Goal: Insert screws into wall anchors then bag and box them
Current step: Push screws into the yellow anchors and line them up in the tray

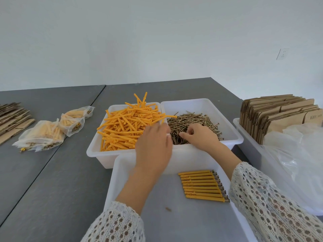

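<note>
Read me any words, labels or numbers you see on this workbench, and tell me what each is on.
None can be read.
Flat cardboard boxes in the right tray: a dark printed mark near the right edge, too blurred to read.
Filled plastic bags at left: no print visible.
White bins: no labels visible.

A grey table [57, 172] with a seam down it stood against a plain white wall [139, 41], which carried a pale socket plate [282, 53] at right.
</note>
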### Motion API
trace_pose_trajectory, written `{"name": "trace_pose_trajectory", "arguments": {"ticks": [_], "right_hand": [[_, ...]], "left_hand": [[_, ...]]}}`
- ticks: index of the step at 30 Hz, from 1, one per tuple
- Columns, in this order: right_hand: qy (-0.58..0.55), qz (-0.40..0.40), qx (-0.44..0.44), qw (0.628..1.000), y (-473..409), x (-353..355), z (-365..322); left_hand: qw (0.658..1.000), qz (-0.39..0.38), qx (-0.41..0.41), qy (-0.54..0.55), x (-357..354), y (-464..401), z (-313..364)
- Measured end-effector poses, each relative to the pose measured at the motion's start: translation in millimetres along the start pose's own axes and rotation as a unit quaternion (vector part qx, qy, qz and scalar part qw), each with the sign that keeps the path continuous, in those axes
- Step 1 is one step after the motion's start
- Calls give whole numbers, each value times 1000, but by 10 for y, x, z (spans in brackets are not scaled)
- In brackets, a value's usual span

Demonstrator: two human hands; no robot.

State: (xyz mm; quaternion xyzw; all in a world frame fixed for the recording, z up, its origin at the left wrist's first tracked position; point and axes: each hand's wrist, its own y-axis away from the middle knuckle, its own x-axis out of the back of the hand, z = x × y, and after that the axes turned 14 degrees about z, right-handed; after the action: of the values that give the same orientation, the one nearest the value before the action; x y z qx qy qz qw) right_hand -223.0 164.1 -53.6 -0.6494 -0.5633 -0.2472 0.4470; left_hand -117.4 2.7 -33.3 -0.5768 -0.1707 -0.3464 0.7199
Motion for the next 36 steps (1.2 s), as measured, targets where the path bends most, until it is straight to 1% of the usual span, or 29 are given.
{"name": "trace_pose_trajectory", "arguments": {"ticks": [2,3,4,6,9,12,14,18,23,25,27,30,32,34,35,36], "right_hand": [[6,-24,1,1000,-13,9,-8],[2,-28,0,1000,-17,16,-5],[1,-29,1,1000,-16,22,-1],[0,-22,6,1000,-7,28,-2],[-14,4,15,1000,11,14,-1],[-46,34,18,998,24,13,-3],[-65,51,18,996,34,14,-13],[-91,82,22,992,45,18,-26],[-101,102,26,989,56,27,-44],[-111,114,23,987,65,34,-51],[-120,128,21,984,72,43,-59],[-150,154,9,976,83,76,-84],[-195,186,-6,963,87,109,-103],[-266,218,-38,938,93,151,-125],[-311,228,-60,921,98,175,-132],[-354,238,-80,901,104,197,-138]], "left_hand": [[990,-32,69,-122,-2,1,-205],[979,-63,101,-167,-2,8,-276],[969,-93,125,-189,-9,9,-321],[962,-127,149,-191,-35,-11,-360],[965,-127,165,-162,-56,-58,-389],[963,-137,200,-119,-47,-91,-453],[961,-145,207,-114,-50,-104,-470],[968,-95,202,-116,-75,-81,-451],[979,14,168,-117,-71,-83,-426],[985,85,134,-73,-45,-105,-393],[982,153,110,14,-5,-127,-366],[960,198,137,146,30,-128,-347],[936,192,175,239,34,-125,-345],[916,157,197,311,17,-116,-358],[916,128,194,327,5,-108,-362],[923,95,184,324,-14,-98,-369]]}}
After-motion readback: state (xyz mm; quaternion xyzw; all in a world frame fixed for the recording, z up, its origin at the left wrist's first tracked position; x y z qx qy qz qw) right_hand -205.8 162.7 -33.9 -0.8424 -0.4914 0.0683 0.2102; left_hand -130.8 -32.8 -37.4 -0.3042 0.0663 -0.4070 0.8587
